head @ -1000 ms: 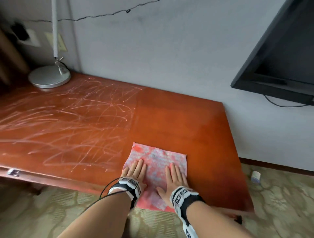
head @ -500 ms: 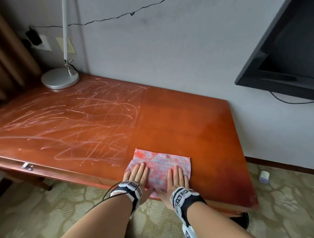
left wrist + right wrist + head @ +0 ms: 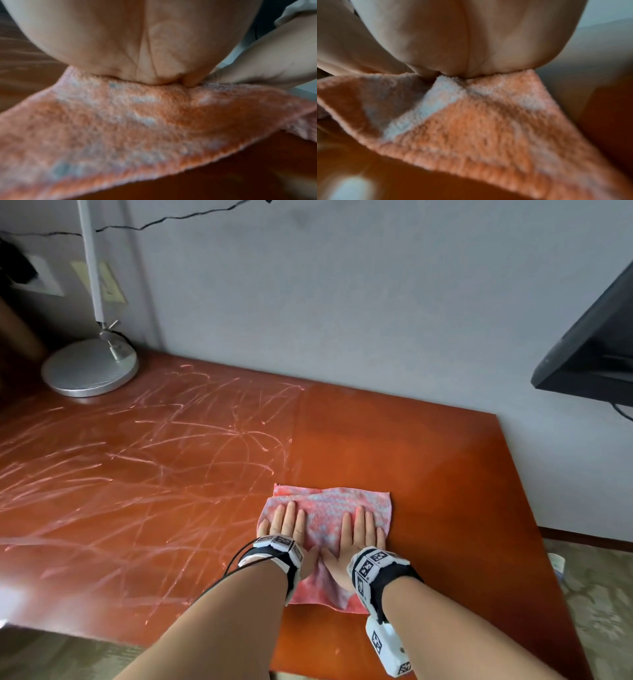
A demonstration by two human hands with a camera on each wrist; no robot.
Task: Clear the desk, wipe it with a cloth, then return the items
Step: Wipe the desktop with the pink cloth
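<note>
A pink and grey mottled cloth (image 3: 329, 505) lies flat on the orange-brown wooden desk (image 3: 428, 474), near its front right part. My left hand (image 3: 286, 520) and my right hand (image 3: 358, 529) press on the cloth side by side, palms down, fingers straight and pointing at the wall. In the left wrist view the heel of the left hand (image 3: 137, 44) sits on the cloth (image 3: 120, 128). The right wrist view shows the right palm (image 3: 471, 40) on the cloth (image 3: 488, 121), which has a fold under it. The desk's left half is covered in pale scrawled streaks (image 3: 137, 460); the right half looks clean.
A silver lamp base (image 3: 89, 368) with its pole stands at the desk's back left corner, by wall sockets (image 3: 37, 275). A dark screen (image 3: 596, 347) juts out from the wall at the right. Patterned carpet (image 3: 603, 604) lies beyond the desk's right edge, with a small white object (image 3: 556, 565) on it.
Both hands have slid the cloth from the desk's front edge away towards the wall. The head view has moved closer to the desk.
</note>
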